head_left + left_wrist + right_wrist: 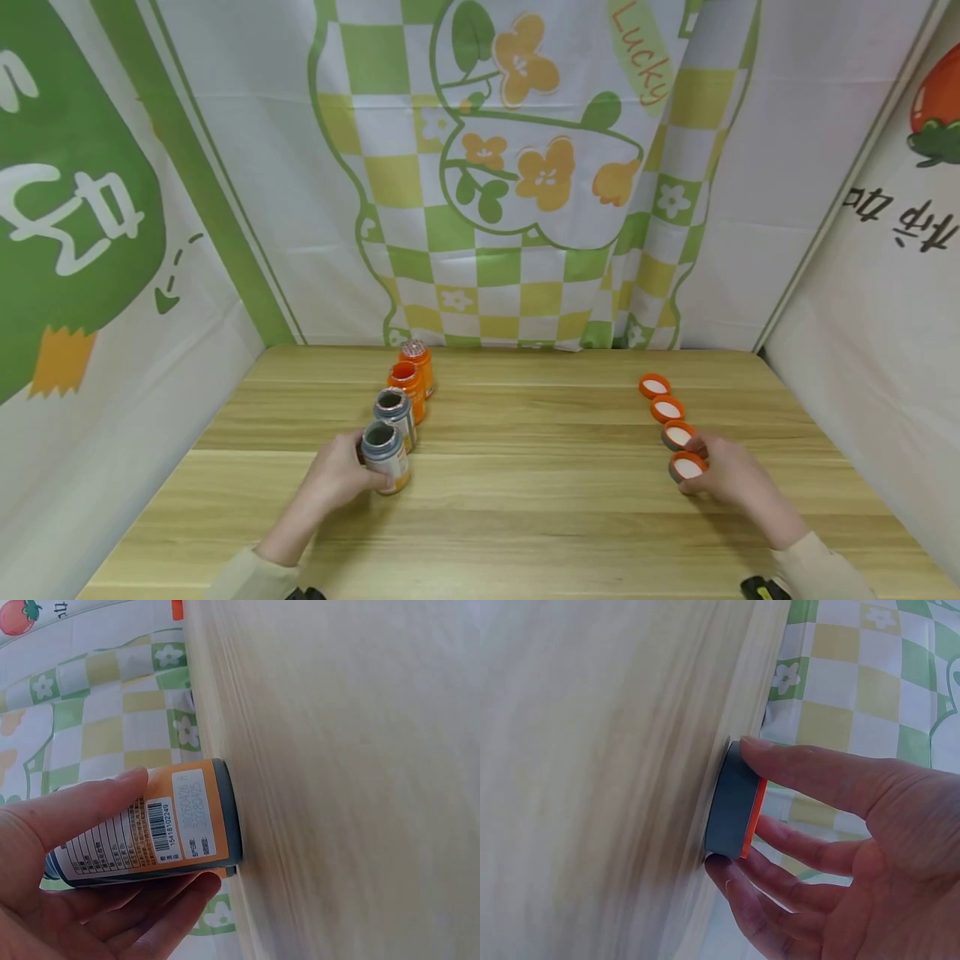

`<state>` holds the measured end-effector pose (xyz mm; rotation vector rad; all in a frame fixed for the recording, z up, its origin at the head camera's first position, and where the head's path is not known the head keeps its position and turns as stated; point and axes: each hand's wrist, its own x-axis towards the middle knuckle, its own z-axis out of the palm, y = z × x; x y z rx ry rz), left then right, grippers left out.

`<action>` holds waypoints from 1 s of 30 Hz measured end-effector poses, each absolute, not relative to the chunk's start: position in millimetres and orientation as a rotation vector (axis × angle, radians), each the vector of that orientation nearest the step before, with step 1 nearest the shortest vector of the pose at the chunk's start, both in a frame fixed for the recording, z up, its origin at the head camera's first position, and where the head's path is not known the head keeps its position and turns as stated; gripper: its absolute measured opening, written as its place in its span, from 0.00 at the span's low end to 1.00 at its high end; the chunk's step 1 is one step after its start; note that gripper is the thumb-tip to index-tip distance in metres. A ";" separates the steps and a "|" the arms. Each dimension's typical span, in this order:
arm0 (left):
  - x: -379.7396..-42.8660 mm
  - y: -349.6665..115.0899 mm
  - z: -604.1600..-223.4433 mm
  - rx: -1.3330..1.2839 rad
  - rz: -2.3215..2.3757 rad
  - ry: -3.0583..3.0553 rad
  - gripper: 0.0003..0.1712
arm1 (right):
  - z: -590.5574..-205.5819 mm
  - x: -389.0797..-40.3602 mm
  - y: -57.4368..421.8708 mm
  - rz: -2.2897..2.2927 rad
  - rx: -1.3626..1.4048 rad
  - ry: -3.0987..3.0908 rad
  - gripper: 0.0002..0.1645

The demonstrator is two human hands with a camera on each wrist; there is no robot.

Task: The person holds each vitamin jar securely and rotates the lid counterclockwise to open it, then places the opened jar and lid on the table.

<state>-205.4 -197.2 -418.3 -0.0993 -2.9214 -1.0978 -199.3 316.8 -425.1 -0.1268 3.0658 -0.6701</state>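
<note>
My left hand (347, 473) grips the nearest grey jar (387, 467), which stands upright without a lid. In the left wrist view, thumb and fingers lie on either side of this jar's (180, 817) orange and white label. Behind it stand another open grey jar (397, 408) and an open orange jar (407, 385). At the right, my right hand (727, 471) holds the nearest cap (686, 468), grey outside with an orange rim, lying white side up. The right wrist view shows thumb and fingertips at opposite edges of this cap (735, 802), which is against the table.
An orange container with a speckled top (415, 358) ends the jar row at the back. Beyond the held cap lie a grey and orange cap (677, 434) and two orange caps (667, 408). The wooden table (525, 483) meets printed curtains (510, 275) at the back.
</note>
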 end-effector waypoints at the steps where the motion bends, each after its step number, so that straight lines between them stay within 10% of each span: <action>1: -205.5 -197.6 -418.3 -0.103 -1.095 -2.921 0.39 | -425.1 -199.0 317.4 -0.668 -0.127 3.067 0.33; 30: -208.1 -202.5 -418.3 -0.136 -1.060 -2.965 0.34 | -420.7 -196.9 326.4 -0.697 -0.033 3.029 0.35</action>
